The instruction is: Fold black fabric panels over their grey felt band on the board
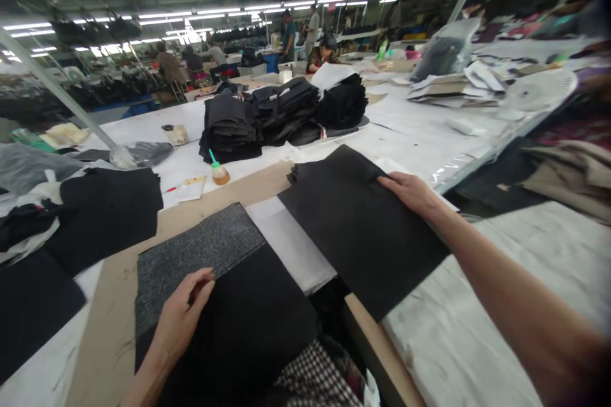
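Observation:
A black fabric piece [267,305] with a grey textured band [191,248] lies at the lower left. Over it is my left hand [186,305], its fingers curled together near the band's edge; whether anything is pinched there is too small to tell. To the right, my right hand [405,191] grips the upper right edge of a flat black panel [363,222], thumb and fingers closed on it. The panel rests partly over a stack of dark pieces and pale sheets [296,248].
Folded black stacks [233,127] stand further back. A glue bottle [220,172] with a green nozzle sits before them. Black cloth [109,210] lies at left, a plastic bag [443,51] at back right. Several people work in the background, one person [324,51] across the table.

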A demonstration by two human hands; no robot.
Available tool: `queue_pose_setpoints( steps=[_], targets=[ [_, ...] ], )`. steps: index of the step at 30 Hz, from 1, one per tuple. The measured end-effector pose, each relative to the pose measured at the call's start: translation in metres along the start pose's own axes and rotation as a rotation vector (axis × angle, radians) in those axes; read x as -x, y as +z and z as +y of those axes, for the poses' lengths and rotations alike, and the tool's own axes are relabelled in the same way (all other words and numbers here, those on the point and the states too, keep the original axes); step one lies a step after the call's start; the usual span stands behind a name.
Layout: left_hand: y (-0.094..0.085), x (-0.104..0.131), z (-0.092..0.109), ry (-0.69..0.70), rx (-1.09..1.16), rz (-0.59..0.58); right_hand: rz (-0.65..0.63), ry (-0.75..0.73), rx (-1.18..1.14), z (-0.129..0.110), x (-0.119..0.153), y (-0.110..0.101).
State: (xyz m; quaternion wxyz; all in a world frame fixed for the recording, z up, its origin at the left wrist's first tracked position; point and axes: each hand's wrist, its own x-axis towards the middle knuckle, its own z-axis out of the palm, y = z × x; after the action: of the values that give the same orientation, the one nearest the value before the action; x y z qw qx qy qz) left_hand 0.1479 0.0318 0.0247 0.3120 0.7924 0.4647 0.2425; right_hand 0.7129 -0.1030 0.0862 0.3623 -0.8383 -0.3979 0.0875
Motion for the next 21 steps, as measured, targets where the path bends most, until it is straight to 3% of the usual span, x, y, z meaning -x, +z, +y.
queue_pose_setpoints(
  steps=[2, 4, 6, 8, 10, 12, 14, 17, 19, 21],
  targets=[
    [0.014, -0.009, 0.008, 0.103, -0.082, 0.002, -0.033, 0.013, 0.160, 0.048, -0.015, 0.001],
    [0.026, -0.017, 0.015, 0.192, -0.173, 0.034, -0.035, 0.012, 0.247, 0.082, -0.021, 0.009],
    [0.038, -0.022, 0.020, 0.257, -0.265, 0.072, 0.013, -0.018, 0.333, 0.098, -0.019, 0.020],
    [0.048, -0.026, 0.022, 0.294, -0.342, 0.096, 0.099, -0.097, 0.429, 0.093, -0.010, 0.033],
    [0.057, -0.027, 0.022, 0.300, -0.397, 0.108, 0.184, -0.219, 0.489, 0.070, 0.003, 0.046],
    [0.063, -0.028, 0.020, 0.278, -0.421, 0.107, 0.188, -0.351, 0.451, 0.030, 0.022, 0.061],
    [0.065, -0.029, 0.019, 0.254, -0.411, 0.105, 0.079, -0.471, 0.297, -0.018, 0.046, 0.080],
    [0.063, -0.033, 0.019, 0.246, -0.375, 0.093, -0.202, -0.654, 0.028, -0.088, 0.090, 0.119],
    [0.062, -0.034, 0.021, 0.241, -0.372, 0.071, -0.364, -0.774, -0.053, -0.122, 0.115, 0.151],
    [0.061, -0.033, 0.024, 0.234, -0.382, 0.062, -0.431, -0.890, -0.049, -0.142, 0.130, 0.181]
  ],
)
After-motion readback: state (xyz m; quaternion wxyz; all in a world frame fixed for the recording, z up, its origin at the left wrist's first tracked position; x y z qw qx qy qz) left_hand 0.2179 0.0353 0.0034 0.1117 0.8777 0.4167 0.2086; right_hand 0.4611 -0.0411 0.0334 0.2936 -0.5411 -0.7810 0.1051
